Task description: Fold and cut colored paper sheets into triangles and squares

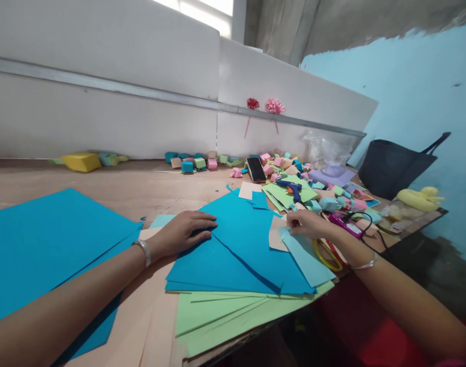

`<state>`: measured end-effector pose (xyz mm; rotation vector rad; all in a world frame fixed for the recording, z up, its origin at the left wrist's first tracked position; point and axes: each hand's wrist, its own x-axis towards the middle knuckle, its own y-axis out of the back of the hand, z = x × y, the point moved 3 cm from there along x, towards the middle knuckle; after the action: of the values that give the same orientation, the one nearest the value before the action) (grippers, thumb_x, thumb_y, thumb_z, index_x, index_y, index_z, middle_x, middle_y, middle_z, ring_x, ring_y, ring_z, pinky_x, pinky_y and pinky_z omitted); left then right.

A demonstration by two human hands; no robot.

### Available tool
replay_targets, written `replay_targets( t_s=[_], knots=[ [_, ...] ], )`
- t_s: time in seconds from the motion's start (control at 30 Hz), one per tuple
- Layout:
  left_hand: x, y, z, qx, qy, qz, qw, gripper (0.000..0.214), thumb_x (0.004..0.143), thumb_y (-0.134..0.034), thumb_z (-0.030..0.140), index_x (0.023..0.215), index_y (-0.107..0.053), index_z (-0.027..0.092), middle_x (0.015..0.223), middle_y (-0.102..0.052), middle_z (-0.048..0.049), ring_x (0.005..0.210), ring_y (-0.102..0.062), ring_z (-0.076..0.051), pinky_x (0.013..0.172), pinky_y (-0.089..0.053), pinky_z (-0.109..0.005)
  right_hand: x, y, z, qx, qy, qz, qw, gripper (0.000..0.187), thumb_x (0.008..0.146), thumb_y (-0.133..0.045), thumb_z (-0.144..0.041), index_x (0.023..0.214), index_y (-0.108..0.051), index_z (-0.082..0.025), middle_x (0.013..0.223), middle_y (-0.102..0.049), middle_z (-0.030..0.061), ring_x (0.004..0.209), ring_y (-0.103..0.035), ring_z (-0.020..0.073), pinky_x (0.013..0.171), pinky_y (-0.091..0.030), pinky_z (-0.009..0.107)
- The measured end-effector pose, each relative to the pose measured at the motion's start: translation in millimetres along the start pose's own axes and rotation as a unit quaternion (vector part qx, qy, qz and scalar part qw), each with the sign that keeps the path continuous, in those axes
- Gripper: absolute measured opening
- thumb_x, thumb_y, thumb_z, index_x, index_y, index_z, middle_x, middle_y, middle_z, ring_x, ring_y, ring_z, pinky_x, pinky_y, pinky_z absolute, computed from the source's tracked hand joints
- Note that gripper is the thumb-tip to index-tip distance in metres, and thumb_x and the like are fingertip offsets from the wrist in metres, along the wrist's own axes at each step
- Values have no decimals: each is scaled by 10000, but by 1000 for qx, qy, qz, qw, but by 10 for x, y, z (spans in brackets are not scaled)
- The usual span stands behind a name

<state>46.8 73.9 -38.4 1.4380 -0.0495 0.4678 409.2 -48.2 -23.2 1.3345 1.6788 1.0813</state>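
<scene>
My left hand [190, 232] lies with fingers stretched out, palm down on the near stack of blue paper sheets [233, 265]. A line or fold runs across the top sheet. My right hand [305, 223] is closed, its fingertips pinched together at the upper end of a pale blue paper strip [309, 260] and beside a peach paper piece [277, 237]. Whatever is between those fingers is hidden. A metal blade [279, 201] shows just beyond the right hand, and yellow and red loop handles [328, 257] lie under the wrist; they look like scissors.
Green sheets [217, 316] lie under the blue stack at the table edge. More blue sheets [57, 239] are at left. Beyond are a phone [256, 169], a blue glue gun [290, 188], several small paper boxes [200, 163], a purple power strip [345, 224] and a dark bag [389, 165].
</scene>
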Motion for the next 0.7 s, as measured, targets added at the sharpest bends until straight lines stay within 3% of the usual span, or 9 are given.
replay_targets(
  t_s=[0.23, 0.33, 0.47, 0.57, 0.7],
  knots=[
    [14, 24, 18, -10, 12, -2, 1000, 362, 973, -473, 433, 1253, -652, 288, 1332, -623, -56, 1193, -601, -266, 1010, -481, -428, 440, 193, 53, 76, 19, 10, 997, 213, 754, -648, -363, 764, -543, -177, 665, -540, -31, 621, -512, 120, 578, -415, 240],
    [23, 24, 10, -6, 17, -9, 1000, 371, 973, -468, 440, 1255, -652, 283, 1339, -618, -55, 1199, -597, -273, 1015, -481, -443, 575, 189, 128, 63, -9, 27, 998, 236, 803, -655, -342, 928, -586, -153, 717, -589, -25, 649, -559, 124, 601, -460, 249],
    [20, 13, -19, -1, 19, -7, 1000, 379, 966, -473, 454, 1254, -655, 288, 1339, -619, -47, 1205, -593, -274, 1018, -486, -438, 653, 161, 181, 0, -67, 62, 996, 345, 912, -607, -364, 1184, -572, -156, 1017, -645, 48, 835, -630, 160, 737, -544, 345],
    [10, 0, -43, 6, 18, -5, 1000, 387, 967, -474, 460, 1271, -642, 291, 1349, -612, -45, 1215, -585, -265, 1023, -488, -419, 704, 132, 150, -51, -105, 101, 988, 364, 932, -584, -380, 1229, -569, -170, 1211, -599, 87, 1007, -620, 204, 845, -544, 418],
    [0, -2, -46, 10, 20, -1, 1000, 381, 962, -485, 460, 1273, -639, 303, 1360, -603, -39, 1218, -584, -266, 1024, -492, -419, 758, 186, 67, -110, -141, 188, 966, 347, 937, -574, -378, 1233, -574, -198, 1270, -576, 90, 1068, -598, 213, 904, -520, 439]
  ],
)
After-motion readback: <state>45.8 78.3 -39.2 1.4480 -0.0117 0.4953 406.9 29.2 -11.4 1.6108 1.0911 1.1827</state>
